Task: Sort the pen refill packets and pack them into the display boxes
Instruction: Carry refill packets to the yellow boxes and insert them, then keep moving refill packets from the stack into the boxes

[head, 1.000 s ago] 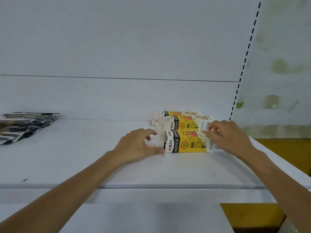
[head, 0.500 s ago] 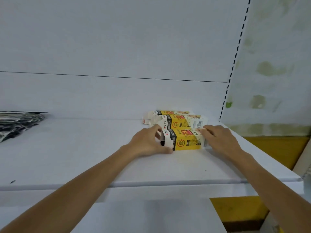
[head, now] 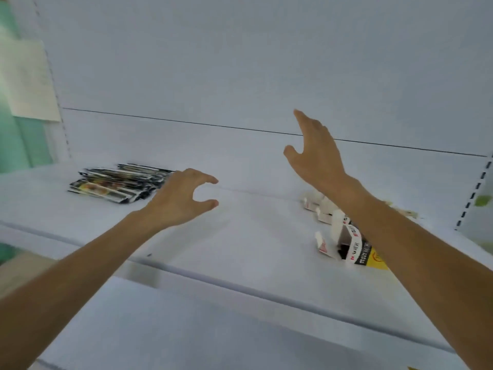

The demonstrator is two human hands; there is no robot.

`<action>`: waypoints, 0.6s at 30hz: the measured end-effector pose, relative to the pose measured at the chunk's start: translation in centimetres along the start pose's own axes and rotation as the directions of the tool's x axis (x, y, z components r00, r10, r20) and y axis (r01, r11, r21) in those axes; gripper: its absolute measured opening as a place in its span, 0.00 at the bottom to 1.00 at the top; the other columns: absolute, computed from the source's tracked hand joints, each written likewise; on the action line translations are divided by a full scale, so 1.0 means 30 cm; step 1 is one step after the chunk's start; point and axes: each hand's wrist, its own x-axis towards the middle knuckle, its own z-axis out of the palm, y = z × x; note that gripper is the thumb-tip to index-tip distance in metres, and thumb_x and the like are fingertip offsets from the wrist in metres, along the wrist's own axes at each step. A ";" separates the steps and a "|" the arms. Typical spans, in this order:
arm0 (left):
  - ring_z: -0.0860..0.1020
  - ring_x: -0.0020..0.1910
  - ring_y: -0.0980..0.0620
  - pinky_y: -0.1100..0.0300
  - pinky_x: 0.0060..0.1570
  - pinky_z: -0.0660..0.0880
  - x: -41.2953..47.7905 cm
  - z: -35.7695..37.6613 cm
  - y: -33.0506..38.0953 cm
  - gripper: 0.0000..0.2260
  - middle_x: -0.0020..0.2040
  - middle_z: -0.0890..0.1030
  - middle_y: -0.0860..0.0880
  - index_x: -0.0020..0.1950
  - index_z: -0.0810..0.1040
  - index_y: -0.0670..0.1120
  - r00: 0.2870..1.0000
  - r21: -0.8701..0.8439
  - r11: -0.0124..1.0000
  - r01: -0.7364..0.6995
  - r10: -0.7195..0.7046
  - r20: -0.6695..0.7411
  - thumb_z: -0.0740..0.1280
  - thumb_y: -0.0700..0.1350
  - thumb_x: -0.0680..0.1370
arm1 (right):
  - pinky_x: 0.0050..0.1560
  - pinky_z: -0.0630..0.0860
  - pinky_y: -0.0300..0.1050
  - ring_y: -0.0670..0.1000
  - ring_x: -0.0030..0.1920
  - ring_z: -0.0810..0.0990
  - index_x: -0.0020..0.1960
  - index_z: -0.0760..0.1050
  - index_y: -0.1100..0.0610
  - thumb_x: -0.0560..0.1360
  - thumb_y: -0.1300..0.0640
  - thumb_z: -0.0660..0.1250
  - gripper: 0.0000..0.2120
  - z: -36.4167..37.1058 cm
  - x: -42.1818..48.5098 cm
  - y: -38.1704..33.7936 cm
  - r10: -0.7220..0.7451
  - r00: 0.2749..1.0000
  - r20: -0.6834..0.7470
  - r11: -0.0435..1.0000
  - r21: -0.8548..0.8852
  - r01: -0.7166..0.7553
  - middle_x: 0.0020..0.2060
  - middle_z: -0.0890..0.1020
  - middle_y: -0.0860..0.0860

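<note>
Both hands hold nothing. The left hand (head: 178,201) hovers over the shelf with thumb and forefinger curved into an open C. The right hand (head: 317,158) is raised higher, fingers loosely spread. Just left of the left hand, at the far side of the smooth white shelf (head: 240,249), lies a flat heap of glossy black-and-white refill packets (head: 117,184). On the right, yellow, black and white cardboard display boxes (head: 354,244) lie with end flaps open, partly hidden behind the right forearm.
</note>
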 end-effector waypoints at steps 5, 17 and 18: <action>0.76 0.58 0.48 0.67 0.54 0.63 -0.174 -0.188 -0.263 0.18 0.59 0.79 0.48 0.60 0.78 0.45 0.973 0.062 0.982 0.179 -0.167 -0.162 0.73 0.45 0.71 | 0.62 0.65 0.50 0.55 0.66 0.64 0.75 0.52 0.55 0.75 0.57 0.61 0.31 0.217 0.090 -0.332 -0.190 0.981 0.037 0.975 0.122 0.185 0.69 0.65 0.54; 0.69 0.63 0.49 0.54 0.63 0.64 -0.391 -0.566 -0.934 0.16 0.64 0.73 0.50 0.63 0.73 0.50 0.856 0.056 0.883 0.465 -0.433 -0.282 0.67 0.47 0.75 | 0.60 0.71 0.53 0.55 0.63 0.71 0.76 0.48 0.52 0.75 0.58 0.62 0.34 0.749 0.229 -1.089 -0.438 0.893 0.101 0.856 0.351 0.380 0.68 0.67 0.56; 0.70 0.63 0.49 0.55 0.63 0.64 -0.375 -0.600 -0.997 0.16 0.63 0.74 0.50 0.63 0.73 0.50 0.861 0.055 0.889 0.454 -0.422 -0.282 0.68 0.47 0.75 | 0.60 0.71 0.52 0.54 0.63 0.71 0.76 0.49 0.51 0.75 0.58 0.62 0.34 0.785 0.260 -1.127 -0.419 0.903 0.096 0.862 0.354 0.362 0.68 0.67 0.55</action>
